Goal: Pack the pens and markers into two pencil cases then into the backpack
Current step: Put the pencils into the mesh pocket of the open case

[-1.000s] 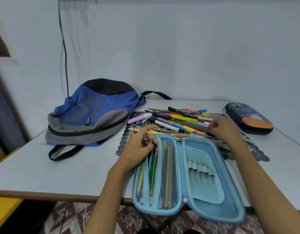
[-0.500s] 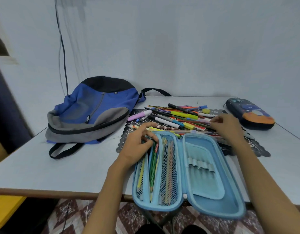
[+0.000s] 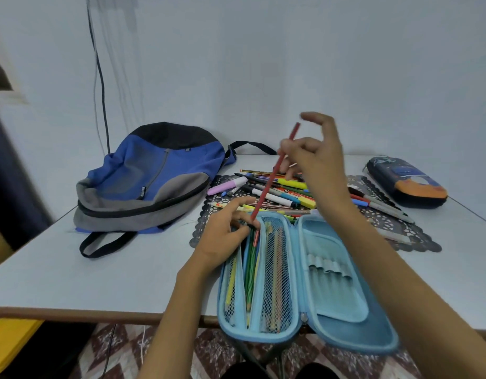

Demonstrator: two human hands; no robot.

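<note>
An open light-blue pencil case (image 3: 329, 277) lies at the table's near edge, its left mesh half holding several pencils. My right hand (image 3: 315, 157) is raised above the pile and pinches a red pencil (image 3: 272, 181) that slants down, its lower tip at the top of the case's left pocket. My left hand (image 3: 225, 236) grips the case's upper left edge, holding the pocket apart. Several pens and markers (image 3: 285, 192) lie heaped on a dark lace mat (image 3: 400, 228) behind the case. A blue and grey backpack (image 3: 146, 181) lies at the left. A second, dark blue and orange pencil case (image 3: 405, 181) sits closed at the far right.
The white table (image 3: 72, 269) ends in a wooden front edge near me. A black cable (image 3: 99, 77) runs down the wall behind the backpack. A backpack strap (image 3: 105, 244) loops onto the table left of my left arm.
My right hand has lifted off the pile with a red pencil and swung it left, tip down into the case's left pocket. My left hand has stayed on the case.
</note>
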